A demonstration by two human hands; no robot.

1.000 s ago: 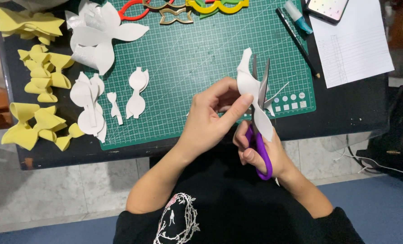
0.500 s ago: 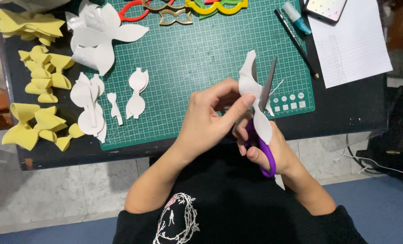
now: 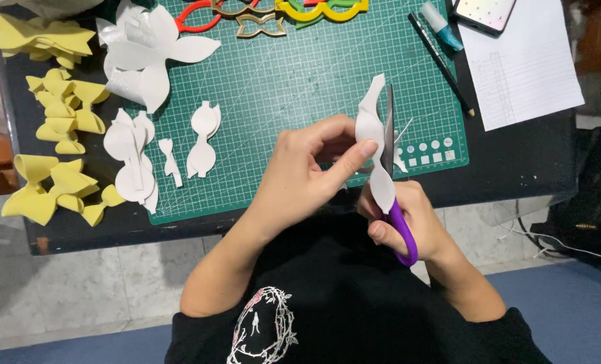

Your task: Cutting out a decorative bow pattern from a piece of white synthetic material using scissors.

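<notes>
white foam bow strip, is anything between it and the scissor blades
Nothing visible does. The left hand pinches the white wavy foam strip, and the purple-handled scissors in the right hand lie directly against the strip's right edge.

bare green mat (image 3: 300, 87) centre, white cutouts (image 3: 203, 138) crowding left

the phone (image 3: 484, 12) and coloured stencils (image 3: 321, 8) at the bench's far edge are cut off; the scissors' (image 3: 389, 135) lower blade hides behind the white cutout (image 3: 370, 128).
</notes>
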